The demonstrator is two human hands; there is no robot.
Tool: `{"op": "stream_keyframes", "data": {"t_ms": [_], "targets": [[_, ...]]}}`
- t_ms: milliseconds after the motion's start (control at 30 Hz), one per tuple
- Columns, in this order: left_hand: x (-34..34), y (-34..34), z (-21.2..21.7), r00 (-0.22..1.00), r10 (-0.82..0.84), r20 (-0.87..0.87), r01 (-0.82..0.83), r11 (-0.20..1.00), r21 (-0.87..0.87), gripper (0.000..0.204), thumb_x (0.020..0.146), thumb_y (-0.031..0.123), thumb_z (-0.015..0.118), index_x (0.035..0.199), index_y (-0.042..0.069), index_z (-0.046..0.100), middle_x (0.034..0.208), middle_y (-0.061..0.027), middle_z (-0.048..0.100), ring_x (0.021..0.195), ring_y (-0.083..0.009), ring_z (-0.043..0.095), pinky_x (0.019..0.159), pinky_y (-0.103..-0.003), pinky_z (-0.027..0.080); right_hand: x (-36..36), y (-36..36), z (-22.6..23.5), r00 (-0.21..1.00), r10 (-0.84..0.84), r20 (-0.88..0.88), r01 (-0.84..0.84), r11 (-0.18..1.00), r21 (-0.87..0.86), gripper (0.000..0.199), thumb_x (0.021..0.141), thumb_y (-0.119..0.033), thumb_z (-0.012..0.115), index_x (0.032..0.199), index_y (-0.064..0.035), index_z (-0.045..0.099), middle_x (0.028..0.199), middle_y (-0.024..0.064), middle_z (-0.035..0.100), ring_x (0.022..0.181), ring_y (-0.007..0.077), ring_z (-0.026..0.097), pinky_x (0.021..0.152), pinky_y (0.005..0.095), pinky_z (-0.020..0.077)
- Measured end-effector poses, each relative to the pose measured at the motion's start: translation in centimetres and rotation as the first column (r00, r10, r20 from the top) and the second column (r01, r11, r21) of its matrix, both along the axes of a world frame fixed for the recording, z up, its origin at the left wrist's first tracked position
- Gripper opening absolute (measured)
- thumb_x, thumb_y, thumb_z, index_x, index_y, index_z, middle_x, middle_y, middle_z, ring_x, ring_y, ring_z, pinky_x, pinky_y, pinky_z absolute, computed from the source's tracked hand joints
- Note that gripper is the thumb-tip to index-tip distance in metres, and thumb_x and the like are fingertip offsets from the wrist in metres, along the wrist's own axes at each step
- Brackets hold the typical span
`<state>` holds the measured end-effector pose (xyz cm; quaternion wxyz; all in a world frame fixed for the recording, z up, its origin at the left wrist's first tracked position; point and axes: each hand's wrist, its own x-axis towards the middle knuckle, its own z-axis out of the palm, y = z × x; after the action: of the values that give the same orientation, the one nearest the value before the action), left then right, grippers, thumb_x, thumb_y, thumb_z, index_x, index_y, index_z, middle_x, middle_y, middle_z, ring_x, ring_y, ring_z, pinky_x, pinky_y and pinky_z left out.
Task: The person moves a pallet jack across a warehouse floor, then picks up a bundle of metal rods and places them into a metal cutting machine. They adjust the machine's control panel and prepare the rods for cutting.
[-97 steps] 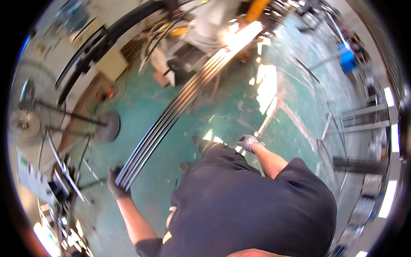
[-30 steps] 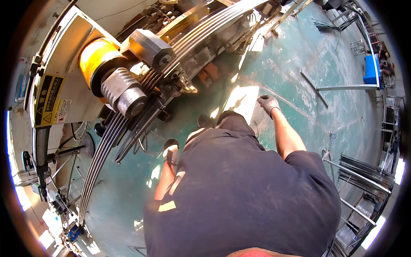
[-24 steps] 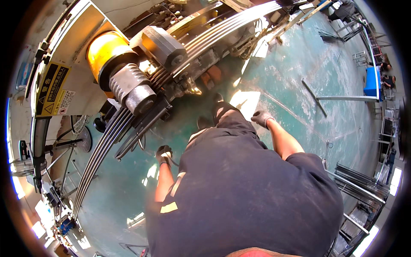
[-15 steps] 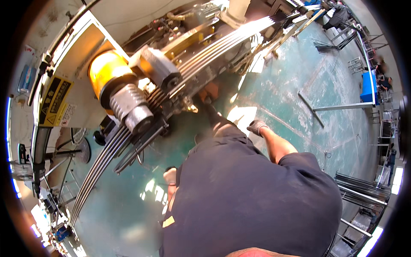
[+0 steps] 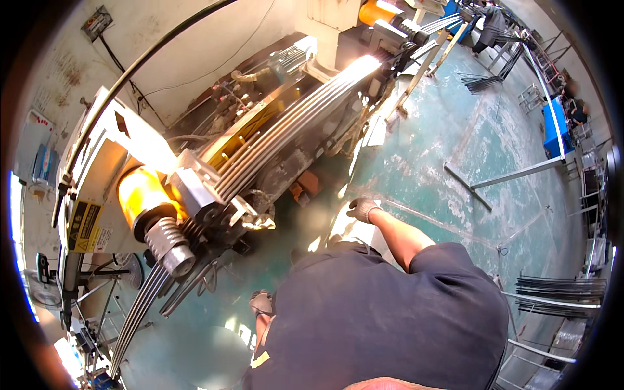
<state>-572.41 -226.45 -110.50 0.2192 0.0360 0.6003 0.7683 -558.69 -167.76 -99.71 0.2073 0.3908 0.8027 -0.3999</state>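
My left hand [image 5: 261, 303] hangs low beside my dark shirt [image 5: 383, 305], in a grey-brown work glove. It touches nothing that I can see, and its fingers are too small and dim to make out. My right hand [image 5: 362, 210], gloved the same way, is held out ahead over the floor with its fingers curled in and nothing visible in them. Left of me stands a machine with a yellow cylinder [image 5: 144, 198] and a ribbed metal roller [image 5: 170, 247]. A bundle of long metal rods [image 5: 292, 133] runs through it, apart from both hands.
A second yellow cylinder [image 5: 378, 12] stands at the far end of the rods. On the right are a metal bar frame [image 5: 520, 171], a blue box [image 5: 556, 127] and a rack of dark rods [image 5: 559, 292]. A fan [image 5: 130, 270] stands at the left. People are at the far right.
The near machine has shifted down and left in view, and the second yellow cylinder has come into sight. My right hand has swung forward and left; more of my left hand shows.
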Motion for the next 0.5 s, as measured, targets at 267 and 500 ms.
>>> {"op": "stream_keyframes", "data": {"t_ms": [267, 500], "targets": [[1.5, 10.3, 11.6, 0.935, 0.166, 0.314, 0.146, 0.627, -0.765, 0.012, 0.097, 0.013, 0.075, 0.097, 0.001, 0.073, 0.083, -0.0102, 0.074, 0.065, -0.0189, 0.069, 0.054, -0.034, 0.054, 1.3, 1.5, -0.2, 0.997, 0.024, -0.077, -0.022, 1.000, 0.021, 0.058, 0.088, -0.046, 0.077, 0.129, -0.0055, 0.079, 0.129, 0.0211, 0.078, 0.125, 0.0369, 0.073, 0.109, 0.0451, 0.0550], [1.8, 7.8, 7.1, 0.957, -0.223, 0.184, 0.258, 0.373, -0.891, 0.027, 0.097, 0.026, 0.077, 0.103, 0.000, 0.079, 0.086, -0.0094, 0.077, 0.082, -0.0192, 0.074, 0.072, -0.036, 0.056, -12.0, -1.0, 17.6, 0.710, -0.482, -0.513, 0.159, 0.820, -0.550, 0.042, 0.098, -0.032, 0.080, 0.127, -0.0016, 0.076, 0.116, 0.0110, 0.080, 0.104, 0.0165, 0.075, 0.096, 0.0332, 0.0579]]}}
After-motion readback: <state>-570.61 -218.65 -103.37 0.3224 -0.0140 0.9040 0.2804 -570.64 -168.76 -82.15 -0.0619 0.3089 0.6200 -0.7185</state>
